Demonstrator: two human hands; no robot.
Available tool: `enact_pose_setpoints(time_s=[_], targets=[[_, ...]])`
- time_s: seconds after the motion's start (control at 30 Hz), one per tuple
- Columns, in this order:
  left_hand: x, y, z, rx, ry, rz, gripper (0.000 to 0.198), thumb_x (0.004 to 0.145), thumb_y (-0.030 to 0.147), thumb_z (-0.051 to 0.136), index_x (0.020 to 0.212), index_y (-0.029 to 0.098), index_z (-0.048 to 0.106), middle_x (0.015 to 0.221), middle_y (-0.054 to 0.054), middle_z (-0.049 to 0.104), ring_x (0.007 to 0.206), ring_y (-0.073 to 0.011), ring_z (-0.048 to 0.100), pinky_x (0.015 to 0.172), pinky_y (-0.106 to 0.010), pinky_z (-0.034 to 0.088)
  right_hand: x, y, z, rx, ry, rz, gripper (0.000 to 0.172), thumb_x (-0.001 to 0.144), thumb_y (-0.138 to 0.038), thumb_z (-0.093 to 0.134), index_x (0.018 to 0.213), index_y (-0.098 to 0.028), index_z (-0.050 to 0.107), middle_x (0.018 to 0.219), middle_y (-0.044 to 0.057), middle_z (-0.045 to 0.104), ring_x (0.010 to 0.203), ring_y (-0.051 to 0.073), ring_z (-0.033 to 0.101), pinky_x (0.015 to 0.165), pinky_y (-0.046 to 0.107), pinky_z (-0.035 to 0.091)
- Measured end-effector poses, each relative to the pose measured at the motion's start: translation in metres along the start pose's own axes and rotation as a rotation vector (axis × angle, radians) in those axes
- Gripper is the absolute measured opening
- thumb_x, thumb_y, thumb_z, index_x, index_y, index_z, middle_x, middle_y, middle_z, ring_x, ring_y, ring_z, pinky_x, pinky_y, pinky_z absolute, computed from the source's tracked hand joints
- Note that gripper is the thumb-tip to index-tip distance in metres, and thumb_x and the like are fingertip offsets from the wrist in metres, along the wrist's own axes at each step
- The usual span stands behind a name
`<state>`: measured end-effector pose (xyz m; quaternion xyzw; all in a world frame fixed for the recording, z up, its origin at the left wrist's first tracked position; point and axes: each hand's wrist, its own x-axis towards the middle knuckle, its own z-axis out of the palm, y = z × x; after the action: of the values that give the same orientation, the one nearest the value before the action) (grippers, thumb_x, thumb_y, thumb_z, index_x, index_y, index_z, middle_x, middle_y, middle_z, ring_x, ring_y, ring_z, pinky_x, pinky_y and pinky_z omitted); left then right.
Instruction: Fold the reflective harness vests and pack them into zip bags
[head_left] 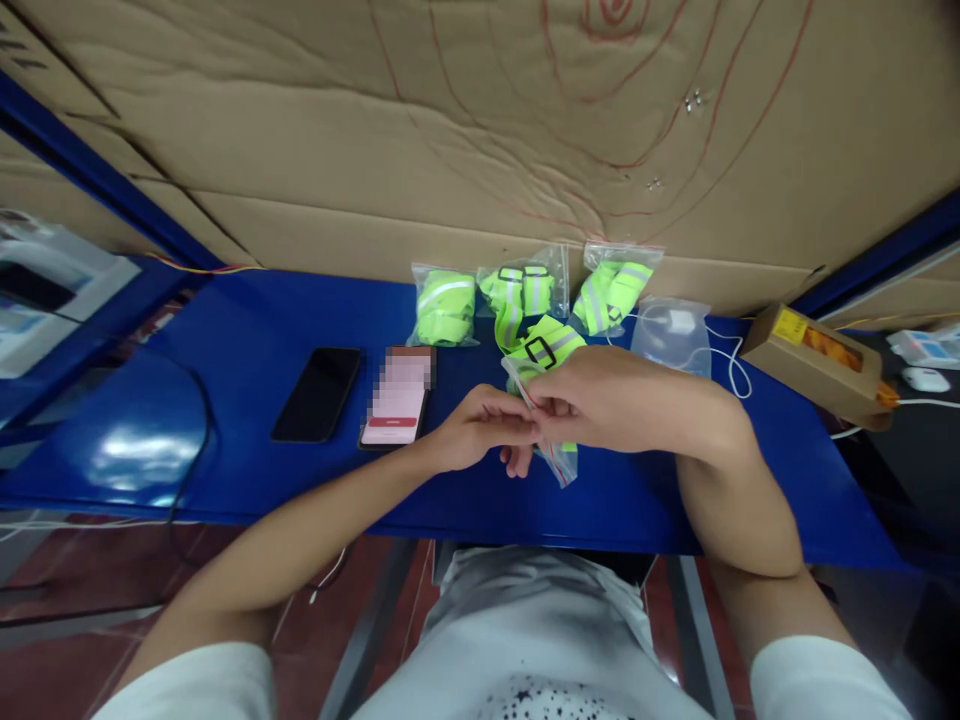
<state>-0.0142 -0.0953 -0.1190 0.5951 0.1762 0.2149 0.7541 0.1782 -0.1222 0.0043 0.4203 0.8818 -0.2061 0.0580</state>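
Observation:
Both hands meet over the front middle of the blue table. My left hand (487, 430) pinches the edge of a clear zip bag (562, 464) that has a red line along its mouth. From the right, my right hand (566, 400) has its fingers closed on the same bag edge. Neon yellow-green reflective strap (551, 340) with a black buckle lies just behind my fingers. Part of the bag and strap is hidden under my right hand. Farther back are bagged straps: a left bundle (446, 307), a middle bundle (525, 288) and a right bundle (613, 292).
Left of my hands lie a black phone (318, 394) and a phone with a lit screen (396, 400). A clear pouch with white cable (671, 335) and a brown box (817, 365) sit at right. A cardboard wall (420, 170) closes off the table's back (240, 330).

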Motion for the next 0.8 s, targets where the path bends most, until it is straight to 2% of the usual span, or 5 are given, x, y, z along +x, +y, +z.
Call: enact_pose_setpoints(time_s=[0.3, 0.47, 0.53, 0.67, 0.8], targets=[[0.005, 0.001, -0.002, -0.087, 0.193, 0.087, 0.023, 0.08, 0.031, 0.079, 0.069, 0.011, 0.077, 0.043, -0.002, 0.059, 0.034, -0.0096, 0.047, 0.038, -0.021, 0.03, 0.005, 0.01, -0.002, -0.138, 0.164, 0.007, 0.021, 0.088, -0.02, 0.053, 0.068, -0.018, 0.059, 0.06, -0.001, 0.053, 0.054, 0.01, 0.034, 0.057, 0.029, 0.019], [0.008, 0.013, -0.012, -0.214, 0.409, 0.266, 0.017, 0.076, 0.025, 0.076, 0.064, 0.015, 0.068, 0.057, 0.002, 0.063, 0.039, -0.0053, 0.046, 0.044, -0.02, 0.035, -0.009, 0.051, -0.012, -0.011, 0.415, 0.139, 0.026, 0.086, -0.025, 0.058, 0.062, -0.018, 0.055, 0.058, -0.003, 0.051, 0.054, 0.009, 0.041, 0.055, 0.027, 0.026], [0.011, 0.017, -0.014, -0.258, 0.471, 0.322, 0.019, 0.073, 0.023, 0.076, 0.062, 0.015, 0.063, 0.058, 0.003, 0.06, 0.046, -0.0059, 0.05, 0.051, -0.019, 0.042, -0.012, 0.075, -0.014, 0.268, 0.344, 0.096, 0.029, 0.094, -0.037, 0.055, 0.074, -0.019, 0.066, 0.067, -0.001, 0.063, 0.06, 0.01, 0.055, 0.056, 0.024, 0.038], [0.016, 0.021, -0.014, -0.34, 0.493, 0.342, 0.025, 0.071, 0.023, 0.075, 0.058, 0.017, 0.054, 0.054, 0.004, 0.051, 0.054, -0.0076, 0.052, 0.059, -0.018, 0.047, 0.002, 0.111, -0.004, 0.621, 0.098, 0.287, 0.052, 0.092, -0.068, 0.055, 0.094, -0.019, 0.073, 0.089, 0.008, 0.077, 0.076, 0.018, 0.072, 0.058, 0.026, 0.055], [0.017, 0.024, -0.016, -0.488, 0.441, 0.355, 0.029, 0.069, 0.024, 0.076, 0.06, 0.018, 0.05, 0.069, 0.002, 0.061, 0.07, -0.011, 0.062, 0.083, -0.025, 0.057, 0.03, 0.12, 0.016, 0.777, -0.147, 0.279, 0.054, 0.081, -0.068, 0.07, 0.096, -0.016, 0.074, 0.105, 0.013, 0.077, 0.093, 0.024, 0.074, 0.063, 0.027, 0.062]])
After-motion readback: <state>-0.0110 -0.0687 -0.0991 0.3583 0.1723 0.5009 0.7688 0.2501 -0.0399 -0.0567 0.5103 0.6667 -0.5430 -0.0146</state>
